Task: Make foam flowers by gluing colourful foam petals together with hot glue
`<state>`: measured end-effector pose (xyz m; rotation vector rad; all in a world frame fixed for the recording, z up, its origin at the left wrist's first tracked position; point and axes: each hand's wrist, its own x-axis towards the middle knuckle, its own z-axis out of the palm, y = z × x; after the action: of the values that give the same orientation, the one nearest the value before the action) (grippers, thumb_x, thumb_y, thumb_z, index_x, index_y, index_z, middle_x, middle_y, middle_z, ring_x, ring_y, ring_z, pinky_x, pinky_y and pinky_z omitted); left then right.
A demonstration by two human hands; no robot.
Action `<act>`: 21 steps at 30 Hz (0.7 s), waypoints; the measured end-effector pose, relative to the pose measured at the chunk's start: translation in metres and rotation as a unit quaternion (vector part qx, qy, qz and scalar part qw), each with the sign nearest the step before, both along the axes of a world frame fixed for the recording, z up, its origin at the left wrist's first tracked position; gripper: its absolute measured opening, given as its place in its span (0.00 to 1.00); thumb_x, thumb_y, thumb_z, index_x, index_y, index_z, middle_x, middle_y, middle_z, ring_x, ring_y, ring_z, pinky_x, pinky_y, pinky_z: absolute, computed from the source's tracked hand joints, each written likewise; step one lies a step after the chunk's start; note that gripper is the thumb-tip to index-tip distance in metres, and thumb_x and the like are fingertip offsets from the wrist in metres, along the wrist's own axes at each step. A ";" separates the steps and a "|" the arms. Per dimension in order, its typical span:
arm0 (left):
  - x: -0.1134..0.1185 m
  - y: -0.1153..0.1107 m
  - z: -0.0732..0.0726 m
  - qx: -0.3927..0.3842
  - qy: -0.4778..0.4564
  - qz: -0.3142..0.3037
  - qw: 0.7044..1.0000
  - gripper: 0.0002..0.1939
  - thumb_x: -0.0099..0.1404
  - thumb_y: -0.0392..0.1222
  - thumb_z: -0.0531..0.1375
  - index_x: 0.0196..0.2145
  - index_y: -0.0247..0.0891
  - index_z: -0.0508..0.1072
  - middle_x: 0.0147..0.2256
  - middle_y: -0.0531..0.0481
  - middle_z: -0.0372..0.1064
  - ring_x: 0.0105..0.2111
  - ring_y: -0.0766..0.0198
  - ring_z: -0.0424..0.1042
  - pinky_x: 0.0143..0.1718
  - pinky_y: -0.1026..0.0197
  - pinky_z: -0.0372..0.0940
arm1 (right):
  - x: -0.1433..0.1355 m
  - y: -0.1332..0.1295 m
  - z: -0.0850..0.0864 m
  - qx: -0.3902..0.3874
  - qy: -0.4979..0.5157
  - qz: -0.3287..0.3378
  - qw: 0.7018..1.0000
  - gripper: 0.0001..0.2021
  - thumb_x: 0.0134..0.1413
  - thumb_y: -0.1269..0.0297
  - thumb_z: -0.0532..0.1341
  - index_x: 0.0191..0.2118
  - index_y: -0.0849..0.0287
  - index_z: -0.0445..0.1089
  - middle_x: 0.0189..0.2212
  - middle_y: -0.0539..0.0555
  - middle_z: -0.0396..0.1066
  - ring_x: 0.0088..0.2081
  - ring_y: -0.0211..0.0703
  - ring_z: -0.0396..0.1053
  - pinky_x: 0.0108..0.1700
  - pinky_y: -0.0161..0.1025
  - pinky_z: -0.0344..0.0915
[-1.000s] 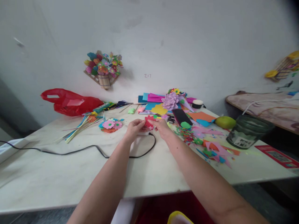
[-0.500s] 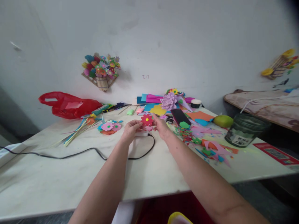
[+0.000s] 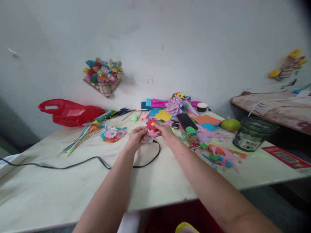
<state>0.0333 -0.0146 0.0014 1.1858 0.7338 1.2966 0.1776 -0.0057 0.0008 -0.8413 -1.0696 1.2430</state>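
Observation:
A red paper flower (image 3: 150, 124) with a yellow centre is held between my two hands above the table, with a pink flower (image 3: 153, 133) just below it. My left hand (image 3: 137, 136) pinches the red flower's left edge. On its right side, the fingers of my right hand (image 3: 165, 132) press at the yellow centre. A white object with a black cord (image 3: 159, 150) lies partly hidden under the hands. Pink flowers (image 3: 111, 133) rest on the table to the left.
Left: red plastic bag (image 3: 73, 113) and paper strips (image 3: 79, 142). Right: black phone (image 3: 186, 122), coloured scraps (image 3: 224, 153), a green-yellow fruit (image 3: 230, 125) and a dark glass jar (image 3: 251, 134). A lilac flower (image 3: 174, 106) sits on coloured sheets near the wall.
My right hand's fingers have closed in on the red flower and now reach its centre. The view has shifted slightly; my left hand still holds the flower's edge.

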 end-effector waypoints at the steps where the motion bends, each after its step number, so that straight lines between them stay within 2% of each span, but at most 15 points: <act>1: 0.001 0.000 0.000 0.000 0.002 -0.003 1.000 0.10 0.47 0.40 0.64 0.26 0.32 0.69 0.19 0.53 0.64 0.13 0.78 0.55 0.12 0.72 0.41 | 0.000 0.000 0.000 -0.001 -0.001 -0.001 1.000 0.16 0.34 0.52 0.65 0.22 0.62 0.69 0.18 0.50 0.67 0.21 0.33 0.62 0.19 0.30 0.52; 8: 0.002 -0.001 -0.001 0.005 0.038 -0.015 0.999 0.11 0.47 0.41 0.64 0.27 0.32 0.69 0.18 0.54 0.62 0.14 0.77 0.55 0.13 0.72 0.43 | 0.000 0.005 -0.003 -0.001 -0.014 -0.017 1.000 0.16 0.31 0.55 0.67 0.25 0.63 0.71 0.19 0.50 0.67 0.19 0.32 0.60 0.19 0.32 0.53; 13: 0.002 0.000 -0.002 0.013 0.064 -0.016 0.998 0.12 0.48 0.44 0.64 0.26 0.33 0.68 0.18 0.54 0.63 0.13 0.77 0.55 0.13 0.71 0.42 | -0.001 0.003 -0.001 -0.008 -0.030 -0.037 0.999 0.13 0.29 0.58 0.67 0.23 0.62 0.71 0.17 0.48 0.67 0.18 0.31 0.58 0.20 0.32 0.52; 21: 0.000 0.000 -0.002 0.043 0.087 0.017 0.995 0.16 0.49 0.49 0.63 0.23 0.33 0.66 0.17 0.55 0.61 0.14 0.77 0.54 0.14 0.71 0.44 | -0.001 0.001 -0.002 0.008 -0.056 -0.018 0.998 0.14 0.29 0.56 0.67 0.21 0.62 0.69 0.16 0.47 0.65 0.18 0.30 0.57 0.21 0.31 0.52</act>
<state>0.0335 -0.0142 -0.0009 1.3734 0.8349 1.2750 0.1767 -0.0051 -0.0017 -0.9238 -1.1478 1.1670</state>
